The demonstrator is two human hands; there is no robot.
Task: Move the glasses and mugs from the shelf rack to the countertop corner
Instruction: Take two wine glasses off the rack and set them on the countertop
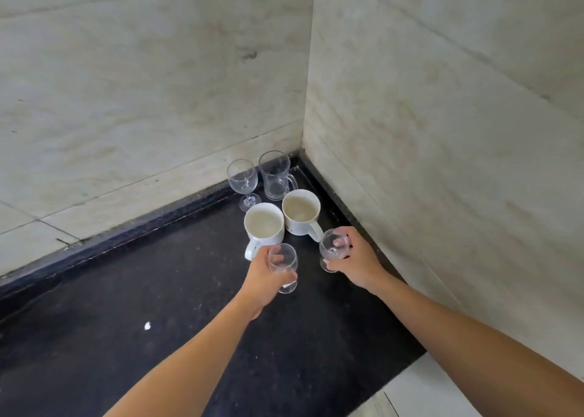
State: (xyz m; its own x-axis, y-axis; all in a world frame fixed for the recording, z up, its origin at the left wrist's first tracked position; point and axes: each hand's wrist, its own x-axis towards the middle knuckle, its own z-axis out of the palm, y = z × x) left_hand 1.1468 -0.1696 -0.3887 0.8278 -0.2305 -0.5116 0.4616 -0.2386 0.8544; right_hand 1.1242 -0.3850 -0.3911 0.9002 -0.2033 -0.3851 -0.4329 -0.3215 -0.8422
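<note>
The left grip [264, 279] curls round a glass [283, 266]; the right grip [355, 258] holds a second glass [331, 248]. Both are just before two mugs [264, 224] in the surface [158, 290] corner. This looks like the placing step. Next: set both upright and let go without nudging the mugs.

Two mugs [282, 222] stand before stemmed glass [242, 179] and glass mug [276, 176].
</note>
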